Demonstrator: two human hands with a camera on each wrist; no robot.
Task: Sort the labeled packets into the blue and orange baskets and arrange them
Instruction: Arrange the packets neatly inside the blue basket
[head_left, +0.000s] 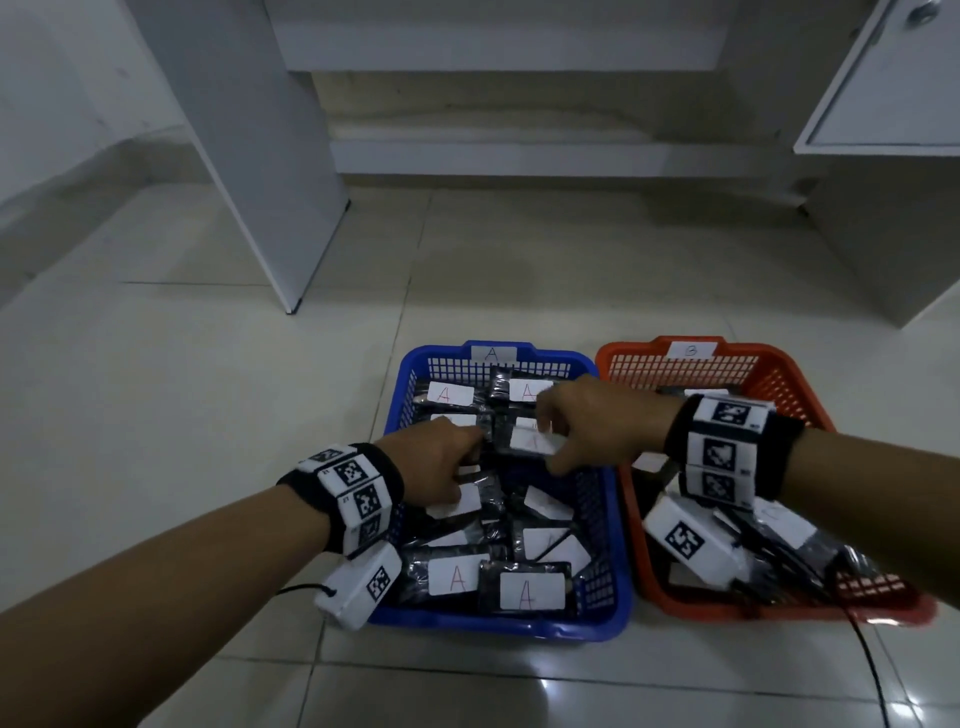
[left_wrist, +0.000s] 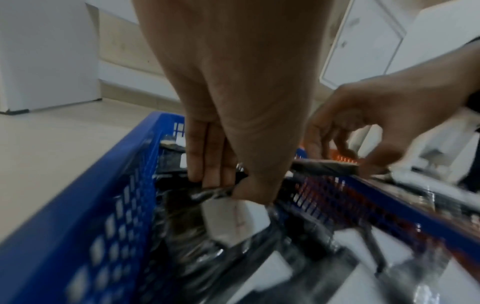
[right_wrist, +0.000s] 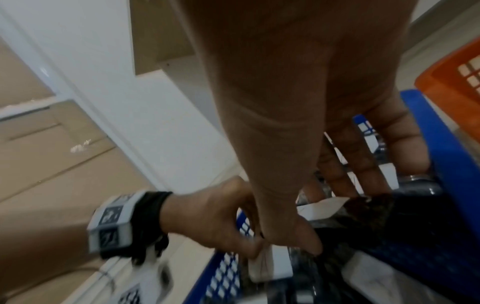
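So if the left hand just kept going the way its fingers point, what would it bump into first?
The left hand pinches a packet over the blue basket, fingers pointing down and forward. Going on, it would probably meet the packets lying just below first, though the depth is hard to judge.

Black wristbands (head_left: 779, 447) with checkered white marker blocks (head_left: 358, 493)

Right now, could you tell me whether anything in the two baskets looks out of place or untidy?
Nothing looks misfiled, but the blue basket is untidy: its A packets lie overlapping at mixed angles. Both hands are inside it, each gripping a packet.
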